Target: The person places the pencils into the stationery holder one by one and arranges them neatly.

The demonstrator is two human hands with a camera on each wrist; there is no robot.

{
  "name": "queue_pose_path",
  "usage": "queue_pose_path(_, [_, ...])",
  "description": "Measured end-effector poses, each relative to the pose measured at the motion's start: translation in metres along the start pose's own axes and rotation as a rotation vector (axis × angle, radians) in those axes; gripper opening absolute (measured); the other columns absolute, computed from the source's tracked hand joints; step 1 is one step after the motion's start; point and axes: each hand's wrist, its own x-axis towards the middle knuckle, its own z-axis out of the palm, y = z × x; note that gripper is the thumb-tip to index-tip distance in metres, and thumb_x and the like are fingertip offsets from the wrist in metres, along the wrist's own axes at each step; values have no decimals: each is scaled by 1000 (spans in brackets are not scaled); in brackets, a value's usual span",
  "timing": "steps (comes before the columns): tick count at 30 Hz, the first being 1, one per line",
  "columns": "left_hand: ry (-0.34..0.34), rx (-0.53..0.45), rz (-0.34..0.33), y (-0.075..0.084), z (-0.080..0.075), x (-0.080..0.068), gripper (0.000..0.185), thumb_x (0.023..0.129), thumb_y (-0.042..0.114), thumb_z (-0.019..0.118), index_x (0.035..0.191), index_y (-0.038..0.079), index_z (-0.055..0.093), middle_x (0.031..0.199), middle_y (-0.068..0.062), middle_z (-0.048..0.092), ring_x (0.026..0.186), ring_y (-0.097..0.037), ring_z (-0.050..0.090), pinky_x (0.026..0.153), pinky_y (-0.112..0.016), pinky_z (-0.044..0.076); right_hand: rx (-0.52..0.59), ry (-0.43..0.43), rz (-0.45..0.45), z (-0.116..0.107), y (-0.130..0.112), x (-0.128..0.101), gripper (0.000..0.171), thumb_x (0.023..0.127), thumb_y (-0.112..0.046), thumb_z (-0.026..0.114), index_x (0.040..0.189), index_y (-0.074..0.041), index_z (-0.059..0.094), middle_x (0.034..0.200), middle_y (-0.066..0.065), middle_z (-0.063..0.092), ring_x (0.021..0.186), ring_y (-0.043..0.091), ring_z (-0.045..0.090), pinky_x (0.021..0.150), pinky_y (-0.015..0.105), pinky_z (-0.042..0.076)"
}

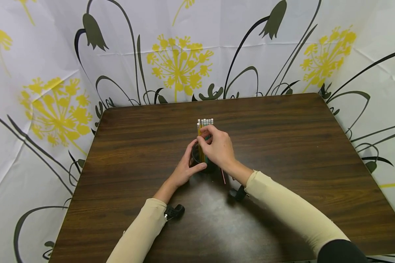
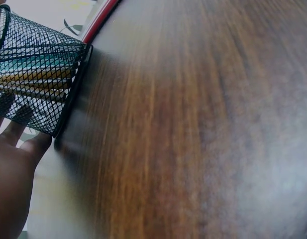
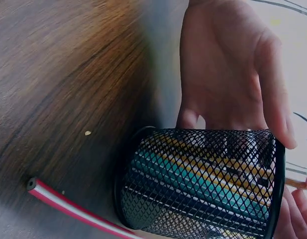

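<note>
A black wire-mesh pencil cup point(image 1: 194, 155) stands upright on the table, its rim point(image 3: 278, 189) showing in the right wrist view. My left hand point(image 1: 184, 168) holds it from the left, thumb in front and fingers round the far side. Inside are several yellow and teal pencils point(image 3: 193, 172), white erasers point(image 1: 206, 121) upward. Above the rim, my right hand point(image 1: 218, 146) pinches a yellow pencil point(image 1: 199, 132) at the left of the bunch. The pencil's lower part is down in the cup. In the left wrist view, my left fingers point(image 2: 14, 132) touch the mesh.
A red-and-white striped rod point(image 3: 78, 209) with a dark core lies on the table just right of the cup. The brown wood-grain table point(image 1: 135, 138) ends at a flower-patterned cloth point(image 1: 118, 65) behind and at the sides. A small pale crumb point(image 3: 88, 133) lies near the cup.
</note>
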Motion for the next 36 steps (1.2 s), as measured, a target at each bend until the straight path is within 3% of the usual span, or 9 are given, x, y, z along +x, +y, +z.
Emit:
queue_pose_path(17, [10,-14,18,3,0,0,81,92,2,64,155,8,14,153,-20,28,136,-38,33,110,-60,24,-136,59,29,7,-2,11,13,87,-19,74,96,-10,73,75,-3,70,59,8,60,53,28,48])
queue_pose_path(30, [7,-6,4,5,1,-1,81,92,-1,62,156,9,12,155,-19,25,138,-38,30,111,-61,22,-129,46,23,5,1,11,10,87,-20,75,91,-12,72,72,-4,69,58,7,60,54,27,48])
queue_pose_path(36, [6,-22,21,4,1,1,81,91,-6,61,155,8,13,154,-20,26,138,-39,31,110,-62,22,-26,83,-2,-13,2,13,10,89,-19,73,91,-9,73,68,-4,66,57,9,58,55,28,48])
